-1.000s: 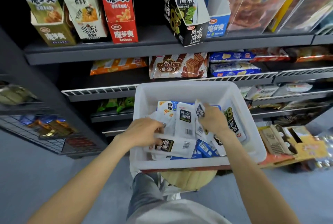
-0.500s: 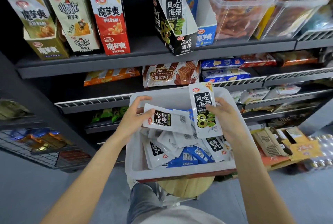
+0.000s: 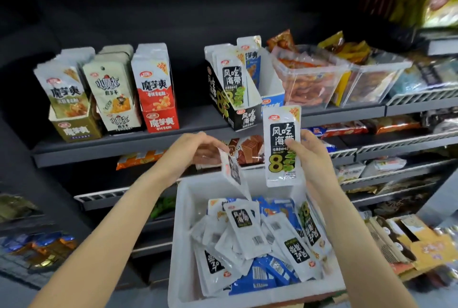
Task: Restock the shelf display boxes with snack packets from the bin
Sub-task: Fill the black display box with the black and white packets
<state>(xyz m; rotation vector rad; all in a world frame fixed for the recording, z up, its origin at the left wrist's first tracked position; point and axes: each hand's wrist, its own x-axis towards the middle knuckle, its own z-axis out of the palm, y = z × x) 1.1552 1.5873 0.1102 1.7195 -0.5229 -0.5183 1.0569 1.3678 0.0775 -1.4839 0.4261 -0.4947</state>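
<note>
Dark shelving [image 3: 193,121] carries upright display boxes, among them our black seaweed box [image 3: 224,99]. Below sits our white bin [image 3: 183,233] of loose packets. Our right hand [image 3: 309,156] grips one seaweed packet [image 3: 281,146] upright; our left hand [image 3: 195,149] pinches a dangling second packet [image 3: 233,171].

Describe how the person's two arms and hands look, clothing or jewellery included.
Both forearms are bare up to the frame's lower edge: no sleeves, gloves, watch or bracelet show. The left hand and right hand show no rings on the fingers in view. Motion blur softens the left fingertips, so nails cannot be judged there.
</note>
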